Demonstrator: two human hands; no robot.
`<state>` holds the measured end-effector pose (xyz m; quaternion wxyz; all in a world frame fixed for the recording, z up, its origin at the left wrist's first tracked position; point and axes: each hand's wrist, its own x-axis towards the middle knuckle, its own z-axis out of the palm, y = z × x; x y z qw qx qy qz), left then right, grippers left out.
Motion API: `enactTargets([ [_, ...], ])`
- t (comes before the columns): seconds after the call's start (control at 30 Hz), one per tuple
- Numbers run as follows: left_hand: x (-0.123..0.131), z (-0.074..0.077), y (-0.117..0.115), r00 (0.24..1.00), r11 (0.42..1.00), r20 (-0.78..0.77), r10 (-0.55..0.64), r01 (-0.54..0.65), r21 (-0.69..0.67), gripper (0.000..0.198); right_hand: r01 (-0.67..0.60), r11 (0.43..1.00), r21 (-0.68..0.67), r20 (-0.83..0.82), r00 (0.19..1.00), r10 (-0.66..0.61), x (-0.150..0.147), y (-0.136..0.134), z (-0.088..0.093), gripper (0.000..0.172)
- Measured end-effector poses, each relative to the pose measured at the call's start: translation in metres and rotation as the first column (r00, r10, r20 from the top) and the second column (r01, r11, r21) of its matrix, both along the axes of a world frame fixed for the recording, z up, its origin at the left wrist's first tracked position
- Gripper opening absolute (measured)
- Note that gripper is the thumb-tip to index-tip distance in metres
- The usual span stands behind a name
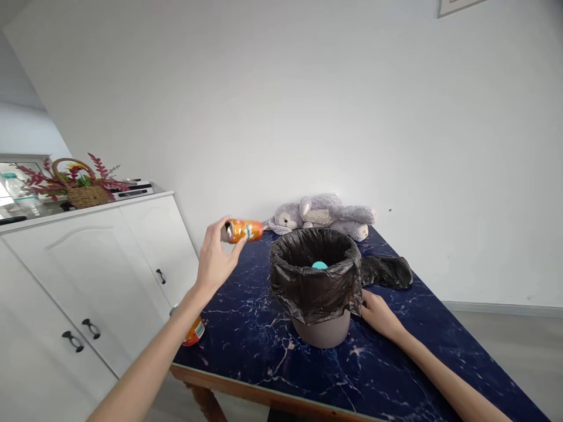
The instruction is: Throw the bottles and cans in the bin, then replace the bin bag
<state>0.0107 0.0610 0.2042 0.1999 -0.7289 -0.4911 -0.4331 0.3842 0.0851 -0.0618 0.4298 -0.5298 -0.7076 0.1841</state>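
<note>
My left hand (216,255) is closed around an orange soda can (245,230), which lies nearly sideways in the air to the left of the trash bin (323,331). The can's end nearer my fingers faces left. A black plastic bag (314,296) lines the grey bin and folds down over its rim. Inside it shows a turquoise round thing (319,265), whose lower part is hidden. Low at the bin's right side rests my right hand (379,312), its fingertips against the bag's edge and partly hidden. Behind my left forearm stands a second orange can (194,333), partly covered.
The bin stands on a dark blue marbled table (250,334). A grey plush rabbit (325,212) lies at the back by the wall. More black plastic (389,271) lies right of the bin. White cabinets (101,258) at left carry a flower basket (87,194).
</note>
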Motion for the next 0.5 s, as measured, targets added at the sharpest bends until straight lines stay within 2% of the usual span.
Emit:
enactTargets([
  [0.03, 0.017, 0.014, -0.011, 0.995, 0.993, 0.011, -0.099, 0.098, 0.072, 0.056, 0.001, 1.000, 0.000, 0.000, 1.000, -0.001, 0.000, 0.000, -0.001, 0.031],
  [0.07, 0.033, 0.026, -0.021, 0.983, 0.979, -0.001, -0.183, 0.182, 0.086, 0.055, 0.000, 1.000, 0.001, 0.001, 1.000, 0.000, 0.000, 0.000, -0.001, 0.031],
  [0.13, 0.060, 0.041, -0.038, 0.951, 0.955, -0.095, -0.295, 0.296, -0.008, 0.055, -0.003, 1.000, 0.005, 0.001, 1.000, 0.003, 0.000, 0.001, -0.001, 0.030],
  [0.17, 0.070, 0.044, -0.043, 0.927, 0.939, -0.153, -0.341, 0.329, -0.100, 0.056, -0.005, 1.000, 0.007, 0.002, 1.000, 0.005, 0.000, 0.001, -0.001, 0.030],
  [0.27, 0.089, 0.037, -0.048, 0.858, 0.864, -0.271, -0.437, 0.316, -0.392, 0.055, -0.011, 1.000, 0.012, 0.004, 1.000, 0.011, 0.000, 0.001, 0.000, 0.031],
  [0.33, 0.091, 0.028, -0.047, 0.840, 0.822, -0.284, -0.462, 0.286, -0.492, 0.045, -0.015, 1.000, 0.017, 0.004, 1.000, 0.015, 0.000, 0.001, 0.001, 0.031],
  [0.4, 0.086, 0.020, -0.048, 0.849, 0.827, -0.265, -0.457, 0.297, -0.478, 0.040, -0.016, 1.000, 0.020, 0.003, 1.000, 0.016, 0.000, 0.001, 0.001, 0.031],
  [0.5, 0.060, 0.010, -0.051, 0.903, 0.892, -0.203, -0.379, 0.298, -0.341, 0.037, -0.015, 1.000, 0.019, -0.002, 1.000, 0.015, 0.000, 0.001, 0.002, 0.030],
])
